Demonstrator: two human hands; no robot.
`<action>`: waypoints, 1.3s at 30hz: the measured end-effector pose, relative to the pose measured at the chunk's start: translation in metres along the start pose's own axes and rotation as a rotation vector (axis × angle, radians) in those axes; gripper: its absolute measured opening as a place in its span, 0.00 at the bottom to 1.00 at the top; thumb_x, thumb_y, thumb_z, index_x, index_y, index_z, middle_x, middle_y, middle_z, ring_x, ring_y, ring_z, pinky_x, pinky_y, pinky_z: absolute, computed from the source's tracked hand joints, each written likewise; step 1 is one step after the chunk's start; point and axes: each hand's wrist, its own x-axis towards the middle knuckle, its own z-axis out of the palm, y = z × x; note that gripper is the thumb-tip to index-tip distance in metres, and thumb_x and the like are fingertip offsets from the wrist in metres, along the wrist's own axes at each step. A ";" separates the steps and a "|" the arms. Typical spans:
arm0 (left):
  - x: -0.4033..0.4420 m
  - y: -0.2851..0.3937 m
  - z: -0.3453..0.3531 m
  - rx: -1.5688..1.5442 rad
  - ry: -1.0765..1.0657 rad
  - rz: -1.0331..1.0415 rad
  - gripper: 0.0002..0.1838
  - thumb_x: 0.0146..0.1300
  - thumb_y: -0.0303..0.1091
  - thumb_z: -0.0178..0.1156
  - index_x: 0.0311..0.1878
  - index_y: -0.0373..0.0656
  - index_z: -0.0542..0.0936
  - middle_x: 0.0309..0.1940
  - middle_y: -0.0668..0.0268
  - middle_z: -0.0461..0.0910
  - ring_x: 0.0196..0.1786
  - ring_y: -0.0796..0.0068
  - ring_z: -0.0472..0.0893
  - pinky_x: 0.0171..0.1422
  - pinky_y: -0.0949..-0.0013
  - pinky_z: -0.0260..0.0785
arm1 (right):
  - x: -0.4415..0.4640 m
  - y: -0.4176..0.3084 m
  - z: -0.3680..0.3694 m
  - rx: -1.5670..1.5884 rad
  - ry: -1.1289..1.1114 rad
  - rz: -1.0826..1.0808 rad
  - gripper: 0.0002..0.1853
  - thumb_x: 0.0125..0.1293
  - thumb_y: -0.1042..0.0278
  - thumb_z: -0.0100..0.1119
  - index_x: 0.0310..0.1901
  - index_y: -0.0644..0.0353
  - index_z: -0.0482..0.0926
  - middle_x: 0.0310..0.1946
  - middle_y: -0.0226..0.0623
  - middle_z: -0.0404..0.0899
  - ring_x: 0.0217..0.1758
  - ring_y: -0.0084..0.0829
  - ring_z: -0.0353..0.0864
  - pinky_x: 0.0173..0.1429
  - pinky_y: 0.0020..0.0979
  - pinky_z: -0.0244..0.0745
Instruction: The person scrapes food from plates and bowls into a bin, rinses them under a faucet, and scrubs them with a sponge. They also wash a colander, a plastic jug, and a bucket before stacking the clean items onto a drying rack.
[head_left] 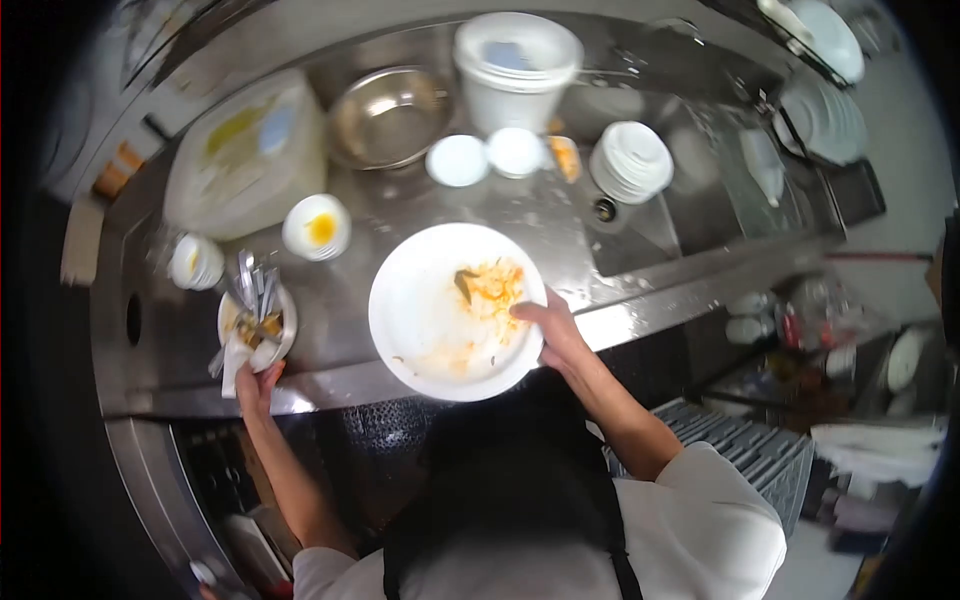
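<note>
A large white plate (420, 290) with orange food scraps (490, 290) is tilted in my right hand (556, 335), thumb over its rim and fingers underneath. To the left, my left hand (260, 385) reaches the near side of a white bowl (290, 318) on the steel counter. This bowl holds several forks and spoons (258, 288), some leftovers and a crumpled white napkin (235, 360). My left fingers are closed around the bowl's edge or the napkin; blur hides which. Just beyond stand stacked small bowls (196, 262) and another bowl stack (316, 228) with yellow residue.
Along the back of the counter (380, 200) are a lidded plastic tub (245, 150), a steel mixing bowl (390, 118) and a white bucket (517, 80). Two small white dishes sit before the bucket. A bowl stack (632, 162) stands by the sink (690, 190) at right.
</note>
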 end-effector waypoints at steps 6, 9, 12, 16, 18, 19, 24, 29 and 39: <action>-0.063 -0.015 0.070 -0.112 0.125 -0.055 0.25 0.68 0.47 0.49 0.52 0.29 0.70 0.37 0.51 0.81 0.32 0.67 0.84 0.30 0.78 0.78 | 0.006 -0.083 -0.133 0.173 0.147 -0.204 0.26 0.53 0.83 0.54 0.57 0.71 0.64 0.49 0.50 0.75 0.50 0.39 0.78 0.55 0.36 0.75; -0.133 -0.016 0.143 0.303 -0.039 -0.067 0.23 0.67 0.46 0.53 0.49 0.32 0.72 0.34 0.56 0.82 0.31 0.72 0.83 0.28 0.78 0.76 | 0.022 -0.133 -0.211 0.205 0.180 -0.281 0.27 0.54 0.82 0.54 0.58 0.71 0.63 0.50 0.50 0.74 0.52 0.39 0.77 0.57 0.34 0.73; -0.170 -0.032 0.316 0.309 -0.218 0.020 0.20 0.67 0.42 0.54 0.53 0.34 0.73 0.34 0.59 0.82 0.32 0.74 0.82 0.30 0.76 0.75 | 0.046 -0.175 -0.300 0.151 0.237 -0.336 0.26 0.54 0.82 0.55 0.57 0.71 0.65 0.50 0.49 0.75 0.51 0.38 0.78 0.56 0.34 0.74; -0.155 -0.073 0.598 0.330 -0.686 0.005 0.20 0.66 0.38 0.55 0.57 0.37 0.71 0.47 0.59 0.79 0.46 0.71 0.81 0.47 0.72 0.73 | 0.046 -0.234 -0.370 0.112 0.306 -0.358 0.25 0.54 0.81 0.56 0.57 0.71 0.66 0.48 0.47 0.76 0.48 0.36 0.79 0.52 0.32 0.75; -0.121 -0.118 0.714 0.440 -0.860 -0.037 0.21 0.65 0.40 0.57 0.55 0.35 0.71 0.47 0.59 0.79 0.47 0.72 0.80 0.50 0.72 0.74 | 0.043 -0.250 -0.395 0.084 0.366 -0.322 0.25 0.54 0.81 0.56 0.56 0.70 0.67 0.47 0.46 0.77 0.47 0.34 0.79 0.52 0.31 0.74; -0.093 -0.155 0.765 0.429 -0.858 -0.084 0.21 0.64 0.39 0.58 0.54 0.35 0.72 0.46 0.60 0.79 0.47 0.72 0.80 0.49 0.72 0.74 | 0.041 -0.257 -0.407 0.070 0.407 -0.301 0.24 0.54 0.81 0.56 0.56 0.70 0.68 0.47 0.46 0.77 0.47 0.34 0.79 0.52 0.31 0.74; -0.012 -0.280 0.921 0.381 -0.538 -0.444 0.32 0.53 0.41 0.67 0.57 0.33 0.69 0.54 0.51 0.72 0.50 0.56 0.77 0.49 0.59 0.74 | 0.053 -0.267 -0.452 0.065 0.508 -0.289 0.24 0.54 0.84 0.56 0.55 0.69 0.68 0.47 0.44 0.77 0.47 0.31 0.78 0.53 0.29 0.72; -0.020 -0.291 0.974 0.216 -0.131 -0.386 0.36 0.48 0.39 0.70 0.59 0.36 0.67 0.54 0.51 0.71 0.51 0.54 0.75 0.46 0.50 0.72 | 0.067 -0.278 -0.459 0.092 0.513 -0.249 0.23 0.55 0.84 0.55 0.55 0.69 0.68 0.48 0.44 0.76 0.49 0.31 0.77 0.54 0.30 0.72; 0.000 -0.233 0.964 0.224 -0.211 -0.174 0.27 0.45 0.35 0.68 0.50 0.36 0.73 0.42 0.59 0.78 0.42 0.66 0.79 0.44 0.62 0.74 | 0.144 -0.271 -0.470 0.023 0.460 -0.234 0.22 0.52 0.81 0.58 0.51 0.69 0.70 0.45 0.43 0.78 0.46 0.32 0.78 0.51 0.31 0.73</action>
